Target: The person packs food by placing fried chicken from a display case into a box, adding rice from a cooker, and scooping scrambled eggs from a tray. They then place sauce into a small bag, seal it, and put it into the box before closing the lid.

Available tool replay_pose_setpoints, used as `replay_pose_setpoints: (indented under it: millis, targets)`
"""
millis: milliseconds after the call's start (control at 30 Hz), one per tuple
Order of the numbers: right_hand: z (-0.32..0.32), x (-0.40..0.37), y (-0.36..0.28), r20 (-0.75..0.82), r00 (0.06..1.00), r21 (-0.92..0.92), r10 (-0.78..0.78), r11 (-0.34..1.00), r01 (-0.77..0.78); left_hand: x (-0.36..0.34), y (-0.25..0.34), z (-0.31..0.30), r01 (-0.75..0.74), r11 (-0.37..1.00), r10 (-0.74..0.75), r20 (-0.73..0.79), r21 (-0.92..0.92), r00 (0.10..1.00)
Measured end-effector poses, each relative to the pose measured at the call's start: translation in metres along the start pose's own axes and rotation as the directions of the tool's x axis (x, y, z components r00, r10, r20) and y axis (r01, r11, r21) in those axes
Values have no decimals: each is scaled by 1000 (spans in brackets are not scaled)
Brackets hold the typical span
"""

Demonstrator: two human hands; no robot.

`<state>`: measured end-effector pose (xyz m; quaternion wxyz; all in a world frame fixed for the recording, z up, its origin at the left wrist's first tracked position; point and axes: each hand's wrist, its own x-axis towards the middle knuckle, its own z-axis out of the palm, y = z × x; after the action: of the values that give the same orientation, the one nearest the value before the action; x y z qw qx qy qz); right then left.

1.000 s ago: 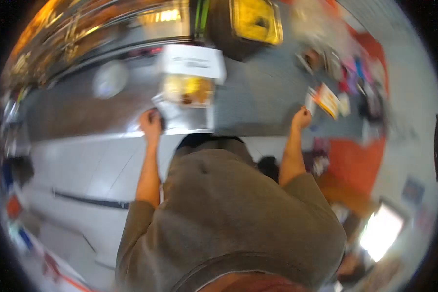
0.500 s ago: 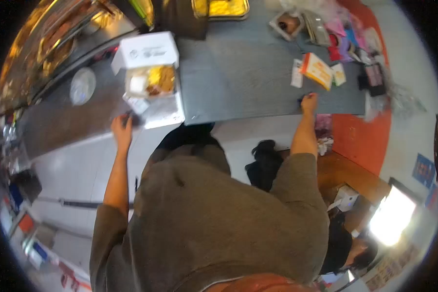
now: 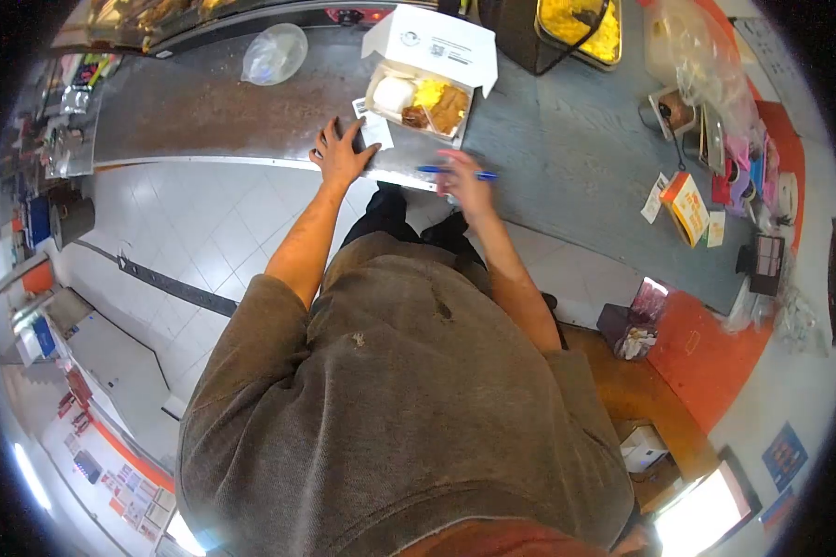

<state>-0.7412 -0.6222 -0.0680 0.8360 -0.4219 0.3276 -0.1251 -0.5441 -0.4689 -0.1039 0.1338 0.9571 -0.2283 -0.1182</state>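
Note:
At the counter's front edge, my left hand [image 3: 344,154] lies with its fingers spread, its fingertips beside a white paper slip [image 3: 377,130]. My right hand [image 3: 466,184] is closed on a blue pen [image 3: 486,174], slightly blurred by motion. Just beyond both hands stands a white takeaway box [image 3: 434,48] with its lid up. Inside it are white rice [image 3: 395,94], something yellow [image 3: 428,92] and brown pieces of food [image 3: 449,109]. The slip lies against the box's near left corner.
A round, clear plastic lid [image 3: 275,55] lies on the counter [image 3: 186,111] at the left. Far right are a tray of yellow food [image 3: 581,28], an orange-and-white packet [image 3: 685,208], paper slips and tape rolls [image 3: 738,176]. A bin [image 3: 630,327] stands below.
My view has swung right, so the box appears farther right. My right hand has moved from near the orange packet to the box, with the blue pen now visible. My left hand has spread by the slip.

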Motion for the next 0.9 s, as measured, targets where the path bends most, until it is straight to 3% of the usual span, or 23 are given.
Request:
replay_pose_setpoints:
  millis: [33, 67, 100, 233, 267, 333, 467, 533, 567, 633, 733, 800, 833, 867, 900]
  targets:
    - [20, 19, 15, 90, 994, -166, -61, 983, 75, 1, -6, -4, -77, 996, 77, -1, 55, 997]
    - [39, 34, 25, 94, 994, -169, -59, 983, 75, 3, -14, -7, -152, 982, 152, 5, 110, 988]
    - [57, 48, 34, 48, 992, -292, -120, 948, 129, 6, -21, -10, -215, 970, 215, 14, 114, 976]
    - [91, 73, 51, 29, 961, -597, -275, 766, 238, 14, -29, -22, -314, 944, 311, 43, 105, 949]
    - [94, 77, 52, 105, 963, -623, -250, 738, 260, 16, -30, -23, -318, 944, 315, 48, 88, 948]
    - [102, 69, 41, 85, 922, -652, -378, 679, 338, 19, -29, -28, -313, 948, 309, 82, 49, 948]
    - [98, 69, 46, 146, 901, -686, -409, 615, 390, 24, -34, -30, -361, 932, 360, 77, -3, 930]
    - [94, 62, 43, 185, 877, -749, -444, 514, 418, 26, -38, -31, -390, 920, 391, 89, -29, 916]
    - [89, 56, 39, 199, 899, -777, -389, 497, 387, 27, -39, -30, -402, 915, 404, 92, -36, 910]
    - [77, 35, 29, 133, 867, -746, -480, 528, 407, 33, -37, -34, -420, 907, 421, 139, -37, 896]
    - [42, -2, 12, -40, 763, -878, -646, 388, 282, 40, -40, -31, -456, 888, 459, 186, -59, 869]
    - [25, -14, 1, -150, 491, -956, -858, 252, 148, 42, -37, -38, -490, 870, 492, 162, -56, 855]
    - [6, -17, 3, -149, 520, -970, -841, 227, 89, 44, -42, -34, -528, 835, 543, 80, -154, 836]
    - [-7, -16, 7, -249, 561, -949, -790, 314, 21, 49, -45, -30, -584, 768, 606, 2, -265, 796]
    - [-19, -11, 10, -368, 568, -911, -736, 407, -63, 51, -41, -35, -640, 726, 659, -13, -252, 752]
